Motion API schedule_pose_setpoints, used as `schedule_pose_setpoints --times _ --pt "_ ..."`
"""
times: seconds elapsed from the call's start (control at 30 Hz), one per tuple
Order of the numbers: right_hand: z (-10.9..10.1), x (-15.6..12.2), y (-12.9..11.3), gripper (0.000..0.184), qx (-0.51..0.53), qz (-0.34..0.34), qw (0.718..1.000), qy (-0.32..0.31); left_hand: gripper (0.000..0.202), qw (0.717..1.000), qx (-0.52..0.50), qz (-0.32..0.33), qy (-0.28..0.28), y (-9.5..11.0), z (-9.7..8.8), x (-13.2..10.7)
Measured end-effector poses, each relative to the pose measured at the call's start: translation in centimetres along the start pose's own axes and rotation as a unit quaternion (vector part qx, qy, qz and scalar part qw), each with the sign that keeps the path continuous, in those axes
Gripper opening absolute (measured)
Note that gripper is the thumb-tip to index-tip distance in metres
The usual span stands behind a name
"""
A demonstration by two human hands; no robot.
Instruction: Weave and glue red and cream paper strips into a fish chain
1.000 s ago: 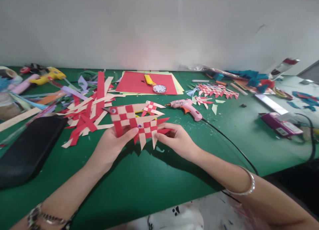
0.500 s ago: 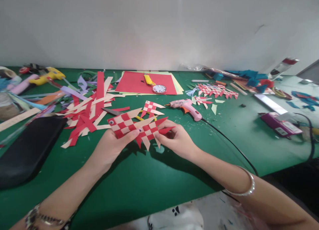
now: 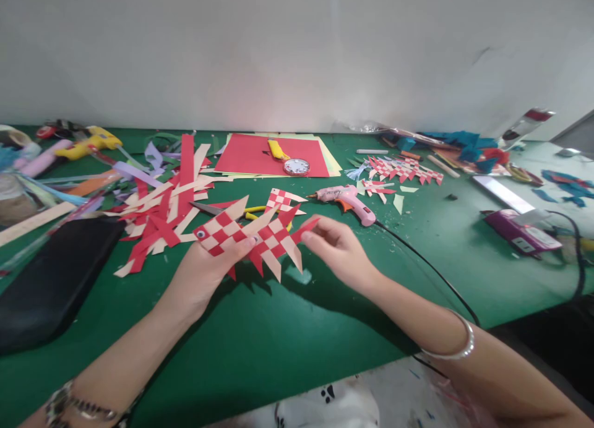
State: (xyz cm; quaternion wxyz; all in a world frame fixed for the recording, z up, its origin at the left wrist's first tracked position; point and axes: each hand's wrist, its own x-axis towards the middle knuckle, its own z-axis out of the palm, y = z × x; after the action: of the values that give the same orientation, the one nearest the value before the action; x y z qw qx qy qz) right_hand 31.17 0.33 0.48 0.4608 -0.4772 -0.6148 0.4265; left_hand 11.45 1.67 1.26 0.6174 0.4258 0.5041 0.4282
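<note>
My left hand (image 3: 202, 273) grips a pair of woven red-and-cream paper fish above the table, its thumb pressed across them. The front fish (image 3: 223, 230) has a googly eye at the left. Behind it, overlapping, is the rear fish (image 3: 275, 242), its eye beside my thumb tip. My right hand (image 3: 341, 252) is closed at the rear fish's red pointed tail strip, pinching it between thumb and fingers. Pointed paper fins stick out above and below. Just beyond the fish lie a smaller woven fish (image 3: 278, 199) and scissors (image 3: 253, 214), partly covered.
A pink glue gun (image 3: 350, 202) lies to the right, its black cord (image 3: 427, 270) running toward the front edge. Paper strips (image 3: 171, 205) are heaped at left near a black case (image 3: 60, 279). Behind are red sheets (image 3: 245, 156) with a yellow cutter (image 3: 277, 148) and more woven fish (image 3: 403, 168).
The two fish have shifted slightly left and tilted. My right hand has drawn back to the right, from the rear fish's body to its tail tip.
</note>
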Motion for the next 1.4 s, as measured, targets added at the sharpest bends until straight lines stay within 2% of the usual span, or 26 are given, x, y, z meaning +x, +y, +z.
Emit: schedule_pose_setpoints --times 0.07,0.1,0.13,0.2,0.27,0.3,0.37,0.47,0.6,0.67,0.83,0.9,1.0,1.07,1.17,1.4 --pt "-2.0 0.8 -0.1 0.020 -0.109 -0.040 0.992 0.059 0.040 0.999 -0.025 0.003 0.020 0.2 -0.1 0.1" --pt "-3.2 1.2 0.0 0.018 -0.186 -0.071 0.975 0.097 0.035 0.999 -0.037 0.005 0.027 0.2 -0.1 0.2" --pt "-4.5 1.6 0.2 0.016 -0.278 -0.086 0.948 0.133 0.030 0.998 -0.047 0.003 0.031 0.2 -0.2 0.4" --pt "-6.9 2.2 0.9 0.014 -0.465 -0.058 0.864 0.183 0.023 0.997 -0.065 -0.005 0.032 0.2 -0.4 0.6" --pt "-8.7 2.6 2.0 0.018 -0.568 0.016 0.803 0.180 0.020 0.996 -0.083 -0.014 0.029 0.0 -0.7 0.9" --pt "-9.2 2.7 2.5 0.020 -0.596 0.055 0.785 0.158 0.018 0.995 -0.093 -0.016 0.029 0.0 -0.8 0.9" --pt "-9.7 2.9 3.6 0.021 -0.620 0.110 0.769 0.111 0.014 0.993 -0.114 -0.019 0.028 -0.1 -0.9 1.0" --pt "-9.6 3.1 4.6 0.016 -0.620 0.117 0.770 0.088 0.012 0.989 -0.140 -0.023 0.031 0.0 -0.9 0.9" --pt "-9.6 3.4 5.0 0.015 -0.610 0.095 0.781 0.098 0.013 0.984 -0.171 -0.015 0.041 0.4 -0.7 0.8" --pt "-9.8 3.4 4.8 0.017 -0.591 0.092 0.792 0.123 0.015 0.981 -0.189 -0.013 0.039 0.6 -0.7 0.8" --pt "-9.5 3.3 3.1 0.015 -0.430 0.047 0.869 0.241 0.018 0.966 -0.253 -0.031 0.037 0.9 -0.6 0.7" --pt "-8.5 3.0 2.3 0.014 -0.370 0.017 0.896 0.246 0.018 0.964 -0.262 -0.036 0.037 1.0 -0.6 0.7" --pt "-6.7 2.4 1.3 0.016 -0.331 -0.036 0.919 0.211 0.018 0.965 -0.259 -0.033 0.025 1.0 -0.6 0.7" --pt "-5.6 1.9 0.7 0.025 -0.333 -0.079 0.921 0.186 0.020 0.965 -0.259 -0.027 0.023 1.0 -0.7 0.6" --pt "-4.4 1.2 0.0 0.036 -0.348 -0.115 0.912 0.184 0.016 0.960 -0.276 -0.039 0.040 1.0 -0.7 0.6" --pt "-3.5 0.4 -0.3 0.038 -0.383 -0.142 0.887 0.216 0.019 0.957 -0.283 -0.048 0.031 0.7 -0.6 0.8"
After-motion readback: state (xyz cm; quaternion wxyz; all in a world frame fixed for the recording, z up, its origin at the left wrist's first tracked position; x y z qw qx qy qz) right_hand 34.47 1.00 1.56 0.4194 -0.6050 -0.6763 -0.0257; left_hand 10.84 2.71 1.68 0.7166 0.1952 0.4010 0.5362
